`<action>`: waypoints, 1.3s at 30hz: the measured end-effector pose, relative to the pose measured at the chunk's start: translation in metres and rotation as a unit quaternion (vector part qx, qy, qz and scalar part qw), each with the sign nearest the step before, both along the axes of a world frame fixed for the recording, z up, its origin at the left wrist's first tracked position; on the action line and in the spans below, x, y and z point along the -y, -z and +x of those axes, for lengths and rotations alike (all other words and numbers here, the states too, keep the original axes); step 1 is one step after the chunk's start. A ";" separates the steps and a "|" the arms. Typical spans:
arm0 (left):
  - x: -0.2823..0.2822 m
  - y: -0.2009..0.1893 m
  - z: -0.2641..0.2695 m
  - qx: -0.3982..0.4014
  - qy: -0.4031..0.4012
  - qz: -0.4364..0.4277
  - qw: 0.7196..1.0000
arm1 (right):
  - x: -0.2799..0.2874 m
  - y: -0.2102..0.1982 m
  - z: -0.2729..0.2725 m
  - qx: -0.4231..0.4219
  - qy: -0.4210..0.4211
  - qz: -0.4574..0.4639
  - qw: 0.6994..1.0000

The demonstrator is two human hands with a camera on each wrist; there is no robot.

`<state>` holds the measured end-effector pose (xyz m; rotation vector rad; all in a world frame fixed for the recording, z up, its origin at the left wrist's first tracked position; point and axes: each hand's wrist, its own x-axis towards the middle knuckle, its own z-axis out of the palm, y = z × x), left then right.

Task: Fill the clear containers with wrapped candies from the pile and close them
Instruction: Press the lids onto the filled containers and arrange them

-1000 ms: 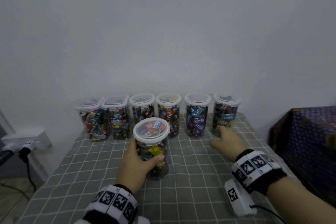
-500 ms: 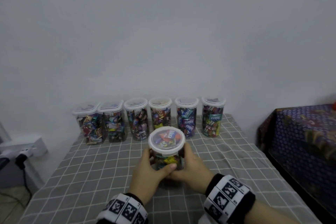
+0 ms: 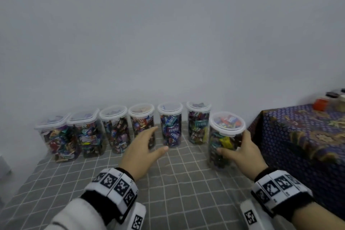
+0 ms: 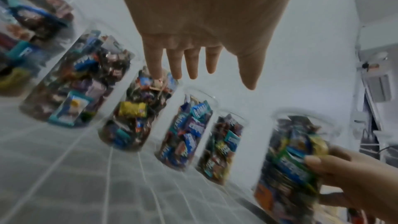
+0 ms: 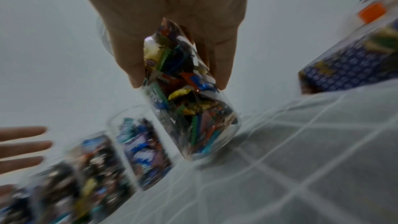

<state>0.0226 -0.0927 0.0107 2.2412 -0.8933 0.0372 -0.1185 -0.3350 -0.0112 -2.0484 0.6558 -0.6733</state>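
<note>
A clear lidded container (image 3: 225, 136) full of wrapped candies stands at the right end of the row, near the table's right edge. My right hand (image 3: 240, 152) grips its side, thumb in front and fingers behind; the same container (image 5: 189, 111) fills the right wrist view and shows again (image 4: 290, 159) in the left wrist view. My left hand (image 3: 143, 145) hovers with straight fingers in front of the middle containers (image 3: 142, 127), holding nothing. Several other closed, candy-filled containers (image 3: 84, 136) line the wall.
The table wears a grey checked cloth (image 3: 177, 192). To the right stands another table under a dark blue patterned cloth (image 3: 302, 136), with an orange box (image 3: 320, 104) on it. A white wall (image 3: 168, 43) runs close behind the row.
My right hand carried the container from the table's middle to the right end of the row. My left hand let go of it and now hovers with straight fingers.
</note>
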 end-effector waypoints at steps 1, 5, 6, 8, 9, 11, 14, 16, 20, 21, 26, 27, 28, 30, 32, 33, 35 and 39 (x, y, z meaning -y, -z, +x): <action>-0.001 -0.005 0.009 0.038 -0.012 0.020 0.999 | 0.011 0.000 0.003 -0.007 0.022 -0.009 1.000; -0.002 -0.016 0.047 0.128 -0.065 0.108 0.984 | 0.048 0.004 0.026 -0.031 0.083 -0.019 0.996; -0.003 -0.017 0.055 0.142 -0.077 0.119 0.980 | 0.054 0.005 0.034 -0.033 0.091 -0.015 0.995; -0.004 -0.019 0.068 0.163 -0.095 0.132 0.973 | 0.066 0.009 0.050 -0.035 0.101 -0.010 0.994; -0.005 -0.018 0.072 0.166 -0.101 0.139 0.971 | 0.070 0.010 0.058 -0.035 0.103 -0.009 0.994; -0.006 -0.014 0.077 0.171 -0.109 0.157 0.966 | 0.077 0.011 0.071 -0.034 0.106 -0.003 0.994; -0.007 -0.004 0.081 0.190 -0.118 0.178 0.958 | 0.082 0.010 0.085 -0.029 0.118 -0.004 0.993; -0.007 0.001 0.082 0.196 -0.123 0.179 0.956 | 0.084 0.010 0.091 -0.032 0.121 -0.012 0.992; -0.007 0.005 0.083 0.189 -0.123 0.173 0.959 | 0.089 0.012 0.098 -0.040 0.120 -0.017 0.992; -0.007 0.005 0.083 0.184 -0.124 0.174 0.959 | 0.090 0.012 0.099 -0.041 0.118 -0.018 0.992; -0.002 -0.002 0.077 0.184 -0.126 0.177 0.959 | 0.092 0.017 0.095 -0.043 0.101 -0.010 0.994; 0.002 -0.005 0.075 0.190 -0.121 0.172 0.959 | 0.093 0.018 0.091 -0.042 0.102 -0.010 0.994; 0.008 -0.010 0.072 0.197 -0.113 0.168 0.959 | 0.093 0.017 0.087 -0.035 0.110 -0.017 0.993; 0.023 -0.019 0.065 0.214 -0.087 0.161 0.959 | 0.094 0.013 0.078 -0.001 0.136 -0.056 0.989; 0.044 -0.028 0.058 0.225 -0.051 0.152 0.961 | 0.094 0.002 0.069 0.046 0.143 -0.111 0.982; 0.055 -0.032 0.054 0.229 -0.032 0.148 0.962 | 0.094 -0.004 0.067 0.060 0.131 -0.138 0.980; 0.080 -0.038 0.047 0.240 0.002 0.146 0.960 | 0.096 -0.014 0.067 0.058 0.088 -0.177 0.979; 0.124 -0.041 0.040 0.245 0.065 0.176 0.951 | 0.103 -0.018 0.081 0.007 0.021 -0.124 0.992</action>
